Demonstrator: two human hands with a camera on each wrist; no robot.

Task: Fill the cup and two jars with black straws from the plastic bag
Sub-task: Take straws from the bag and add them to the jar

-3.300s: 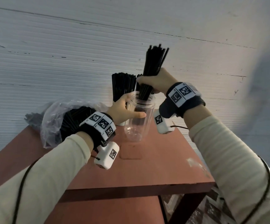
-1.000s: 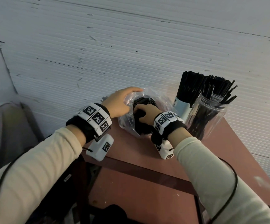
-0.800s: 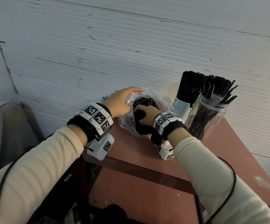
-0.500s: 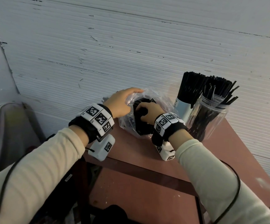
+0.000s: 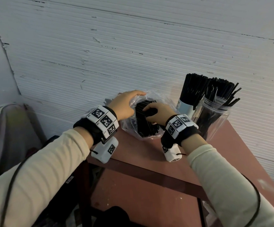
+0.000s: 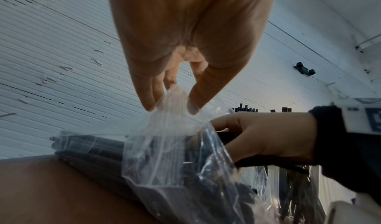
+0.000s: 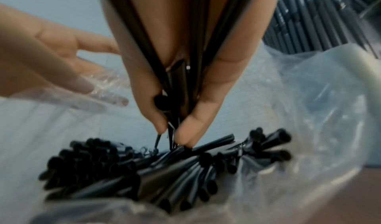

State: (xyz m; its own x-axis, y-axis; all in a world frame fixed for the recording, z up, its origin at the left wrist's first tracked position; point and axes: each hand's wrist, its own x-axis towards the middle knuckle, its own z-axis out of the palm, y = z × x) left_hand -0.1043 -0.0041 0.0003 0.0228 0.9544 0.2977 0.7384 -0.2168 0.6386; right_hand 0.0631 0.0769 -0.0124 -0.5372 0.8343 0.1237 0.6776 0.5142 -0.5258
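Observation:
A clear plastic bag of black straws lies on the red-brown table against the wall. My left hand pinches the bag's rim between thumb and fingers and holds the mouth up. Inside the bag, my right hand grips a bundle of straws above the loose pile. At the back right a white cup stands packed with straws. Beside it stands a clear jar, also holding straws. Only one jar is in view.
A white ribbed wall runs right behind the bag, cup and jar. The table's left front corner lies under my left wrist. A lower shelf shows below. Grey fabric sits on the left beside the table.
Since 3.3 s ago my right hand left the jar, which now holds straws, and both hands went to the bag. In the last second the right hand shifted slightly inside it.

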